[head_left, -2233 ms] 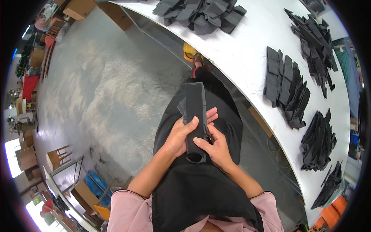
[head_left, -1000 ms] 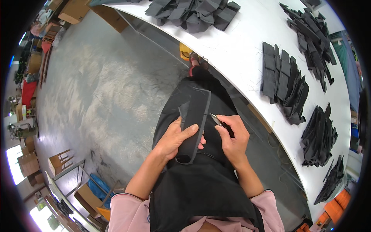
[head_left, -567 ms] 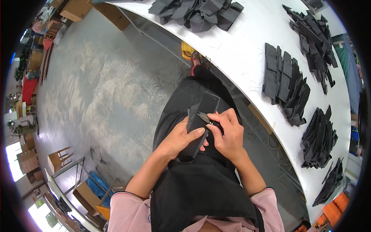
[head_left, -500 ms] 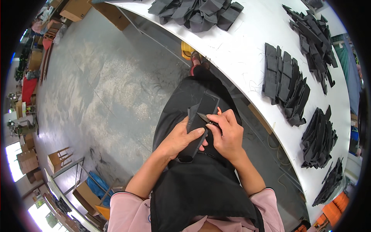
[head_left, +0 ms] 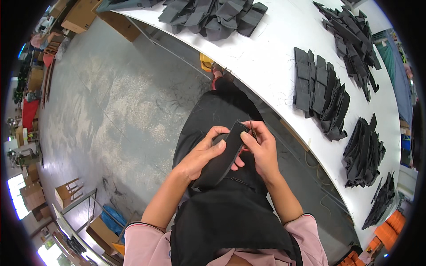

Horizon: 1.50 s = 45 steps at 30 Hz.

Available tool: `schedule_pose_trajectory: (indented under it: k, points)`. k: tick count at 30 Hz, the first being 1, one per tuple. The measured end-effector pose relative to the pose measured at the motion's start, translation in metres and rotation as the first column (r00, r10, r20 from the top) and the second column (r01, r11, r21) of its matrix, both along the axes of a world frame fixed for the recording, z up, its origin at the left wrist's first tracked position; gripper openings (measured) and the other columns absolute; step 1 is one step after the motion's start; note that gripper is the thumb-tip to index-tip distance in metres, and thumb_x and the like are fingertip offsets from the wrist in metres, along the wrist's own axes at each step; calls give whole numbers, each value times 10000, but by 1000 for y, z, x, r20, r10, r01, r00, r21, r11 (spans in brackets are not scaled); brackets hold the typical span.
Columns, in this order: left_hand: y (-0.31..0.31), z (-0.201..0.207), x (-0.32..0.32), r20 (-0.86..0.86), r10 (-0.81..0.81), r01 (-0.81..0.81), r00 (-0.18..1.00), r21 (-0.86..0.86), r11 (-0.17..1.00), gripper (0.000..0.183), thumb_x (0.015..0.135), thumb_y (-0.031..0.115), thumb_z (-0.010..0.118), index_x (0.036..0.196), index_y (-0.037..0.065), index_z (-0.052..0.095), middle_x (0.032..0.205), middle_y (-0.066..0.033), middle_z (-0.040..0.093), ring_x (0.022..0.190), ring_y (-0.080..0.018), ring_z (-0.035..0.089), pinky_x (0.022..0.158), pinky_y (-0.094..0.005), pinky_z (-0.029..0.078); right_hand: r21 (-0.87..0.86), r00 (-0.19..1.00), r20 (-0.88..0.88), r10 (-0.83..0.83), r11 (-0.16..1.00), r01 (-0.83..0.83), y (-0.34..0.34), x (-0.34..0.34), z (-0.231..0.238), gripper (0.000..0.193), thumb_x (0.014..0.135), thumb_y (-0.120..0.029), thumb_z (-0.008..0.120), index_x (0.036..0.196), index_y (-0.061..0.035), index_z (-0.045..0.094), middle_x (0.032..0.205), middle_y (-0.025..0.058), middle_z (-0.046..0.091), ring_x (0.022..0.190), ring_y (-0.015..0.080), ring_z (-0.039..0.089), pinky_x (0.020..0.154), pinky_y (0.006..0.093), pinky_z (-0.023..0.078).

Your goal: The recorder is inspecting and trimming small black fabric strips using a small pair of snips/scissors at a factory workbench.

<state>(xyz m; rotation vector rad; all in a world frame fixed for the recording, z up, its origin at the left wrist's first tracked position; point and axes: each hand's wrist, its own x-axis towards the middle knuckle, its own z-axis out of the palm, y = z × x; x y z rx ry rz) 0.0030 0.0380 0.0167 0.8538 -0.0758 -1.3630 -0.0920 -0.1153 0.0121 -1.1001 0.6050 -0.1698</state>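
Brown cardboard is showing first, far left of both hands: a box (head_left: 79, 15) is sitting way out beyond them, with a wooden stool (head_left: 69, 191) standing low on that same side. Moving right, grey floor (head_left: 111, 102) is spreading across the gap, and blue plastic (head_left: 112, 219) is bunching up below and well left of the hands.

Now the left hand (head_left: 199, 157): it's gripping firmly, thumb pressing on top, fingertips peeking out on the far side. And there's the black fabric strip (head_left: 224, 159), running at a slant between the two hands, its lower end lying over the black apron (head_left: 217, 221) just beneath them. Right next door, the right hand (head_left: 262, 148) is closing around small dark snips (head_left: 251, 125), mostly hidden, one thin point poking up past the fingers; whether the blades are parting, I can't tell. That thumb is touching the strip's upper edge.

Further right, the white table (head_left: 275, 66) is curving past the hands, carrying a neat row of dark pieces (head_left: 315, 84), then a tangled heap (head_left: 364, 155), both lying well apart from the right hand.
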Motion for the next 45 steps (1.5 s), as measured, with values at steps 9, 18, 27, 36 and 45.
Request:
schedule_pose_trajectory:
  k: [9, 18, 27, 36, 45]
  points:
    - [-3, 3, 6, -55, -49, 48, 997, -7, 999, 653, 959, 363, 499, 1476, 90, 208, 1144, -219, 574, 772, -237, 639, 684, -312, 525, -889, 986, 4, 169, 452, -74, -35, -21, 11, 284, 736, -23, 672, 1012, -55, 613, 843, 92, 560, 664, 222, 563, 610, 277, 470]
    - [-3, 11, 8, -38, -194, 195, 980, 19, 981, 614, 976, 346, 458, 1469, 64, 224, 1102, -239, 597, 723, -232, 642, 677, -308, 521, -935, 952, -5, 307, 336, -114, -46, -15, 15, 262, 725, -49, 693, 982, -69, 645, 795, 65, 567, 609, 224, 576, 543, 302, 452]
    - [-5, 13, 8, -16, -228, 228, 974, 46, 972, 627, 969, 354, 476, 1466, 60, 232, 1082, -230, 607, 723, -221, 644, 665, -295, 522, -903, 967, 0, 255, 416, -110, -43, -29, 22, 293, 710, -30, 703, 996, -69, 655, 787, 69, 562, 612, 231, 572, 558, 304, 461]
    - [-4, 14, 8, -2, -235, 235, 972, 62, 970, 623, 966, 349, 487, 1456, 47, 250, 1077, -219, 609, 723, -206, 638, 684, -291, 520, -540, 974, 9, 228, 821, -187, -51, -35, 12, 222, 812, -36, 627, 1030, 5, 623, 891, 20, 509, 687, 77, 506, 563, 199, 389]
    - [-4, 15, 7, -8, -258, 258, 966, 50, 965, 631, 961, 356, 497, 1455, 45, 255, 1089, -214, 602, 729, -196, 634, 692, -286, 519, -213, 953, -29, 302, 929, -301, -48, -27, 18, 178, 838, -31, 605, 1007, 21, 620, 839, 7, 500, 663, 57, 473, 596, 193, 379]
